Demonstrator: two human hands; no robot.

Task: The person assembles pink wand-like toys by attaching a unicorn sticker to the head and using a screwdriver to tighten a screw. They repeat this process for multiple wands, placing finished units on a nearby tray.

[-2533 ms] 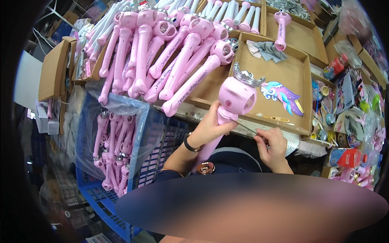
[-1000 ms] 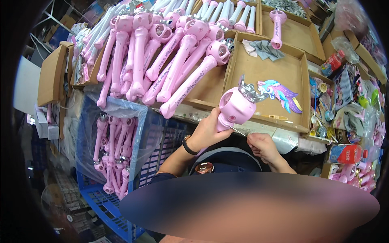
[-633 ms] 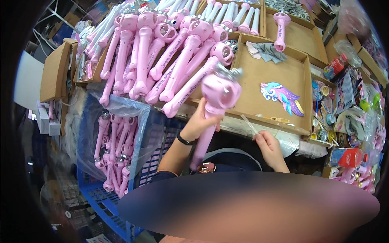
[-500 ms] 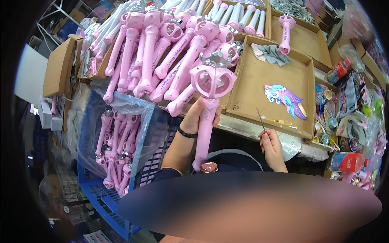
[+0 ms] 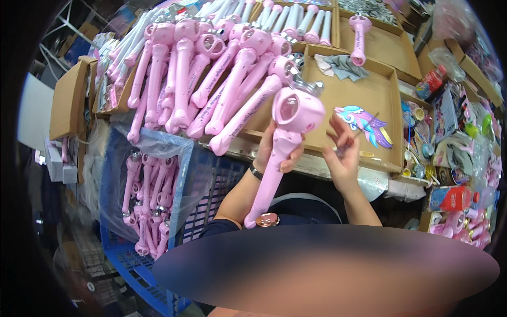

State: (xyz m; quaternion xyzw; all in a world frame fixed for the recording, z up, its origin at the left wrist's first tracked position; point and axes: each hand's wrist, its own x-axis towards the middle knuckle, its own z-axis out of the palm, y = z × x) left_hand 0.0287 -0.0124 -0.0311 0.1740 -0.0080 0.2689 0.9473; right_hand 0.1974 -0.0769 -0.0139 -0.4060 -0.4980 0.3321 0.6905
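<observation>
A pink toy wand [image 5: 275,171] with a silver crown top and a clear round window in its head is in my left hand [image 5: 263,154], the fingers wrapped round the upper handle. It leans, head toward the upper right and butt toward me. My right hand [image 5: 344,162] is raised just right of the wand, some fingers stretched up, with a thin dark stick-like tool [image 5: 368,124] pinched by the thumb. The tool's tip cannot be made out. Behind that hand, a pink, blue and purple wing-shaped piece [image 5: 372,127] lies in a cardboard tray [image 5: 322,113].
Many similar pink wands [image 5: 182,68] are heaped at the back left. More lie in a plastic-lined blue crate [image 5: 185,158] at left. A grey cloth [image 5: 346,68] and a yellow-handled tool [image 5: 366,154] rest in the tray. One wand [image 5: 358,42] lies across the tray edges; small pots [image 5: 420,113] stand at right.
My left hand has lifted the wand slightly to the right and turned its head sideways. The right hand has moved up toward the wand, its fingers opening out and the thin tool now pointing rightward.
</observation>
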